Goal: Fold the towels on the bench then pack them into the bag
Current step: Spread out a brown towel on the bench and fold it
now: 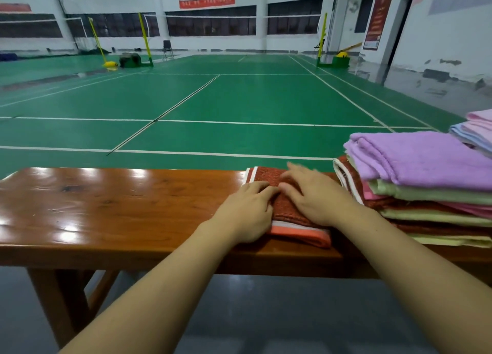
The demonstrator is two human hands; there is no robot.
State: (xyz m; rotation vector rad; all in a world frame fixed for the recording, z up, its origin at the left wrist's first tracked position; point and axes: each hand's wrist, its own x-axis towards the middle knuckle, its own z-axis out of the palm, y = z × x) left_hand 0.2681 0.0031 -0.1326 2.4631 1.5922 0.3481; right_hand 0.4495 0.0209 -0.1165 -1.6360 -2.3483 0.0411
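Head view: a folded red towel (288, 210) with pale striped ends lies on the glossy wooden surface (106, 207), just left of a stack of towels (426, 191) topped by a purple one, with further pink and blue towels (476, 135) at the right edge. Left hand (246, 212) and right hand (316, 196) both rest flat on the red towel, fingers (269, 190) extended and pressing down rather than gripping, the two hands nearly touching; a green court floor (239, 108) lies beyond.
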